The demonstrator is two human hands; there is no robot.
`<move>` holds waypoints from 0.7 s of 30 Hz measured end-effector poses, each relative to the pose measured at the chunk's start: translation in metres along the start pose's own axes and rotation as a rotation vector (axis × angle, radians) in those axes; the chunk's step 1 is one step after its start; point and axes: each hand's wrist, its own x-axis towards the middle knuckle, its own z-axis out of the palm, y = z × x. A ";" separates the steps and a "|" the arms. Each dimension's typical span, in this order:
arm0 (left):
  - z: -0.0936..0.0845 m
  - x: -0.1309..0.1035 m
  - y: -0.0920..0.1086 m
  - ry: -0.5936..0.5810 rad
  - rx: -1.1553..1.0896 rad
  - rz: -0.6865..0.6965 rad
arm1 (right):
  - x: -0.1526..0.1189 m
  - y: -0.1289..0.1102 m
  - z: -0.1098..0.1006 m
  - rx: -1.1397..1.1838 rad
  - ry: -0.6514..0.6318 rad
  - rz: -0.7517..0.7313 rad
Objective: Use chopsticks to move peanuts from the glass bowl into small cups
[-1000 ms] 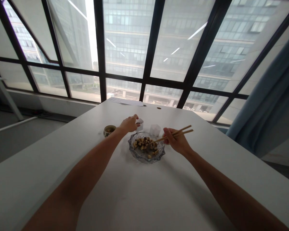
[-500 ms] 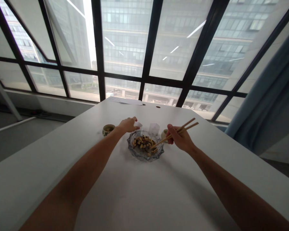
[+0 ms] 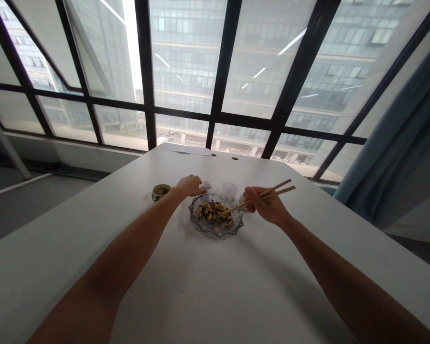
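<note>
My right hand [image 3: 265, 204] is closed around a pair of wooden chopsticks [image 3: 277, 190]. Their tips reach down among the brown and pale nut-like pieces [image 3: 211, 209] in a clear glass dish [image 3: 218, 234] with a scalloped rim. At the dish's back left edge is my left hand [image 3: 189, 185], thumb and fingers apart; whether it touches the rim I cannot tell. A small white object [image 3: 205, 185] lies just beyond its fingertips, partly hidden.
A small patterned cup [image 3: 161, 192] stands left of the dish. Another pale cup [image 3: 242, 200] is partly behind my right hand. A translucent whitish container [image 3: 229, 190] sits behind the dish. Paper [image 3: 186, 149] lies at the white table's [image 3: 208, 286] far end, before the windows.
The chopstick tips have shifted left within the dish, and some pieces now lie differently. My left fingers have lowered slightly. My right hand has moved a little left.
</note>
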 end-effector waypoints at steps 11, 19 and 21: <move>0.004 0.002 -0.003 0.071 -0.051 0.044 | 0.000 -0.006 -0.005 -0.080 -0.149 -0.060; 0.000 0.003 -0.002 0.280 -0.168 0.294 | 0.011 0.015 -0.009 0.082 0.171 0.103; -0.001 0.002 -0.001 0.304 -0.182 0.325 | 0.012 0.016 -0.009 0.109 0.224 0.102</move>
